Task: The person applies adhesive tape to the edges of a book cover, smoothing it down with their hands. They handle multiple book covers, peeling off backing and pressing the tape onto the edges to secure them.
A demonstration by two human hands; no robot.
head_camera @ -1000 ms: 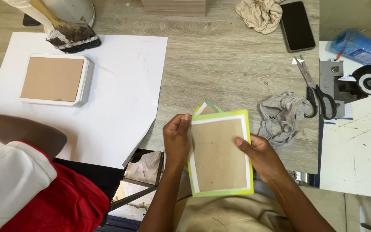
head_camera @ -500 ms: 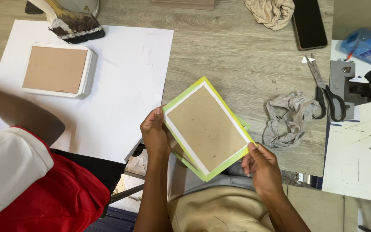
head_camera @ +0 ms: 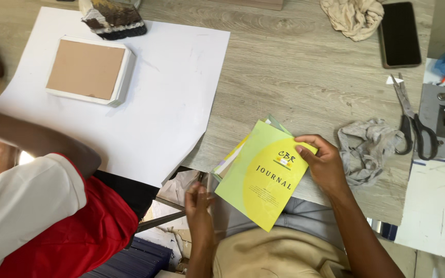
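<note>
The yellow-green booklet [head_camera: 263, 175] sits at the near edge of the wooden counter [head_camera: 294, 67], half over the lap, with its printed cover facing up. The right hand [head_camera: 325, 164] pinches its upper right corner, thumb on the cover and fingers curled behind. The left hand [head_camera: 199, 203] is below and left of the booklet, fingers loosely spread and touching the lower left edge rather than gripping it. A few other coloured sheets or covers [head_camera: 233, 154] stick out from behind the booklet's upper left side.

As a judgement, this cover looks finished and is only being handled or checked. What appears left is the book block [head_camera: 88, 69], a white stack with a brown board on top, lying well to the upper left of the booklet on the large white sheet [head_camera: 155, 103], with the glue-caked brush [head_camera: 112, 18] just above it. It shows no cover yet.

To the right of the booklet lie a crumpled grey rag [head_camera: 366, 149] and scissors [head_camera: 413, 123]; a dark phone [head_camera: 400, 33] and a beige cloth [head_camera: 354, 15] lie farther up. Another person in a red and white top [head_camera: 42, 216] is to the left.
</note>
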